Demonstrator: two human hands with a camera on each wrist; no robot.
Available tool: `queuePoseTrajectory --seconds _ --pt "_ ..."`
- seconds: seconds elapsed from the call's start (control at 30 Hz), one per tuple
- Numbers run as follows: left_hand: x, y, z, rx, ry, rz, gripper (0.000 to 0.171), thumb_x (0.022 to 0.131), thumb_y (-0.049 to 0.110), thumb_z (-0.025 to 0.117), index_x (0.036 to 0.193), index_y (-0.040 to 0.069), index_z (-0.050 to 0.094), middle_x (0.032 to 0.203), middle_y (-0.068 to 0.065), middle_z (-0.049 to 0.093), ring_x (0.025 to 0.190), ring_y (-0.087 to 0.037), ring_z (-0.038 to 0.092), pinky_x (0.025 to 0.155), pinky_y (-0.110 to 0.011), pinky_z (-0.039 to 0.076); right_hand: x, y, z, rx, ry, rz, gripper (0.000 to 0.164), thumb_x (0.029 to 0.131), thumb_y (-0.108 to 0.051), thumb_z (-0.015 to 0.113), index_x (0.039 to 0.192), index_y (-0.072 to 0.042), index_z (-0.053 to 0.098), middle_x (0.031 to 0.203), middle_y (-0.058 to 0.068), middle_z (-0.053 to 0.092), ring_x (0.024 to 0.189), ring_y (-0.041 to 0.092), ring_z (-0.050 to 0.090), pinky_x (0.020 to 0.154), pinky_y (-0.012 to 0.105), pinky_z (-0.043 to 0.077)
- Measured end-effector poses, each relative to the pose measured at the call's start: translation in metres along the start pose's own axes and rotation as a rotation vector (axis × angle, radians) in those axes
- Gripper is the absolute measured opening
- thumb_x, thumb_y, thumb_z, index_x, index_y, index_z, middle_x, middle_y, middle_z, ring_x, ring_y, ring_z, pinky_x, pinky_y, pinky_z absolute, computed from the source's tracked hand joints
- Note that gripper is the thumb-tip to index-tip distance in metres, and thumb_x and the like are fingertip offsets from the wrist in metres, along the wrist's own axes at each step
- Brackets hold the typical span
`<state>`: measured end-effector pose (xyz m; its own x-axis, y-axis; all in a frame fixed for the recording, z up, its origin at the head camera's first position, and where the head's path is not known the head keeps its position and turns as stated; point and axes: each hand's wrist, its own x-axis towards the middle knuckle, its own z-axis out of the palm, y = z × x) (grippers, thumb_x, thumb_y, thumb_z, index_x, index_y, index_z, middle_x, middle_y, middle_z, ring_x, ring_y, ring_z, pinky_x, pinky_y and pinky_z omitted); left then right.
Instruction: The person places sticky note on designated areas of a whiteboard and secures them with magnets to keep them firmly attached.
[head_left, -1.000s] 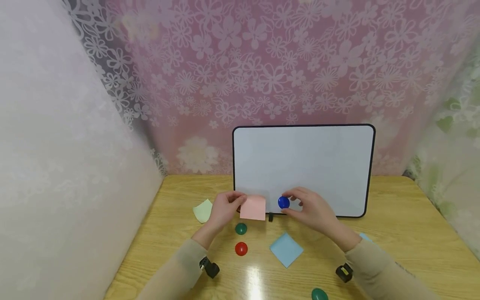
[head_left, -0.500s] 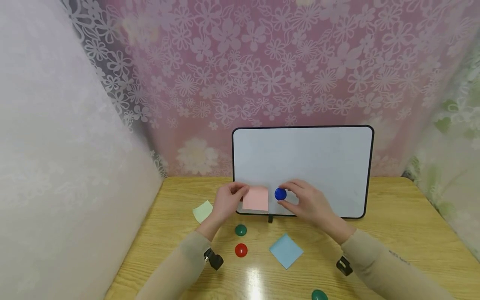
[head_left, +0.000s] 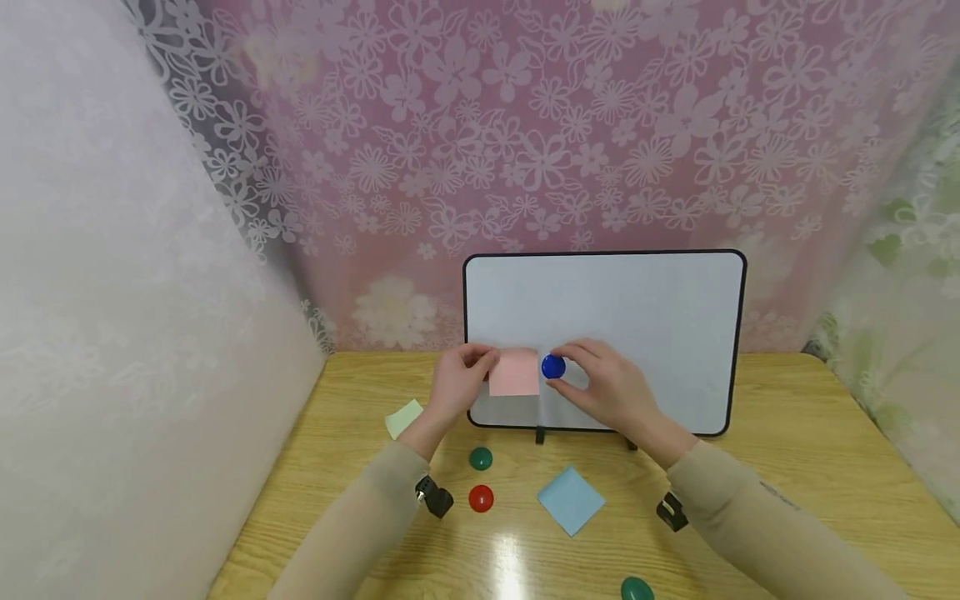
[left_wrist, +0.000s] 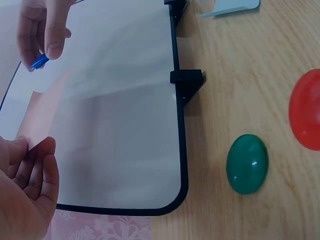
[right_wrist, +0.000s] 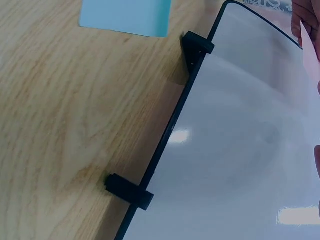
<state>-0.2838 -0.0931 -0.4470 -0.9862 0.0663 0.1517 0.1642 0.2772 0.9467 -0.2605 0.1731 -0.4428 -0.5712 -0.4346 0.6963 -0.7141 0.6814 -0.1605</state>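
A pink sticky note (head_left: pixel 514 372) is pinched at its left edge by my left hand (head_left: pixel 456 382), in front of the lower left of a whiteboard (head_left: pixel 637 317). In the left wrist view the note (left_wrist: pixel 42 114) stands off the board at a slant. Just right of it, my right hand (head_left: pixel 611 387) holds a round blue magnet (head_left: pixel 553 367) between thumb and fingers. That magnet (left_wrist: pixel 39 62) also shows in the left wrist view, apart from the note. Whether it touches the board I cannot tell. The right wrist view shows only a sliver of the right hand.
On the wooden table (head_left: pixel 420 542) lie a green magnet (head_left: pixel 481 458), a red magnet (head_left: pixel 482 498), a blue sticky note (head_left: pixel 572 501) and another green magnet (head_left: pixel 637 588). A pale green note (head_left: pixel 403 418) is by the left forearm. Black feet (head_left: pixel 540 435) hold up the board.
Both hands have risen along the whiteboard, carrying the pink note and the blue magnet upward. The magnet has also shifted left, closer to the note's right edge.
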Motion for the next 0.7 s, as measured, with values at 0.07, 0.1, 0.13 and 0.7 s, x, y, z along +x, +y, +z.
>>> queuePoseTrajectory --seconds 0.07,0.1,0.13,0.7 --pt "0.003 0.004 0.001 0.009 0.010 0.001 0.019 0.106 0.026 0.073 0.110 0.010 0.081 0.093 -0.003 0.074 0.084 -0.018 0.069 0.075 -0.031 0.059 0.005 -0.001 0.000 0.001 0.003 -0.001 0.048 0.082 -0.027 0.097 0.119 -0.006 0.075 0.113 0.009 0.074 0.104 0.027 0.071 0.084 0.044 0.063" --pt "0.004 0.006 0.001 0.012 0.014 0.005 0.019 0.106 0.025 0.073 0.111 0.009 0.081 0.093 -0.003 0.074 0.084 -0.018 0.069 0.075 -0.031 0.059 0.007 -0.001 0.001 0.000 0.007 -0.002 0.048 0.082 -0.026 0.097 0.119 -0.006 0.075 0.113 0.009 0.074 0.104 0.028 0.071 0.084 0.045 0.063" --pt "0.006 0.008 0.002 0.020 0.021 0.009 0.019 0.106 0.025 0.073 0.111 0.009 0.081 0.092 -0.003 0.074 0.084 -0.017 0.069 0.074 -0.031 0.059 0.009 -0.001 0.001 -0.001 0.010 -0.002 0.048 0.082 -0.026 0.097 0.120 -0.006 0.075 0.113 0.009 0.074 0.104 0.028 0.071 0.085 0.045 0.063" --pt "0.029 0.030 0.006 0.113 0.096 0.087 0.019 0.106 0.025 0.073 0.109 0.008 0.082 0.089 -0.002 0.074 0.078 -0.017 0.065 0.066 -0.029 0.054 0.044 0.002 0.002 -0.050 0.047 0.032 0.045 0.085 -0.025 0.095 0.119 -0.005 0.075 0.116 0.012 0.073 0.109 0.032 0.069 0.090 0.047 0.061"
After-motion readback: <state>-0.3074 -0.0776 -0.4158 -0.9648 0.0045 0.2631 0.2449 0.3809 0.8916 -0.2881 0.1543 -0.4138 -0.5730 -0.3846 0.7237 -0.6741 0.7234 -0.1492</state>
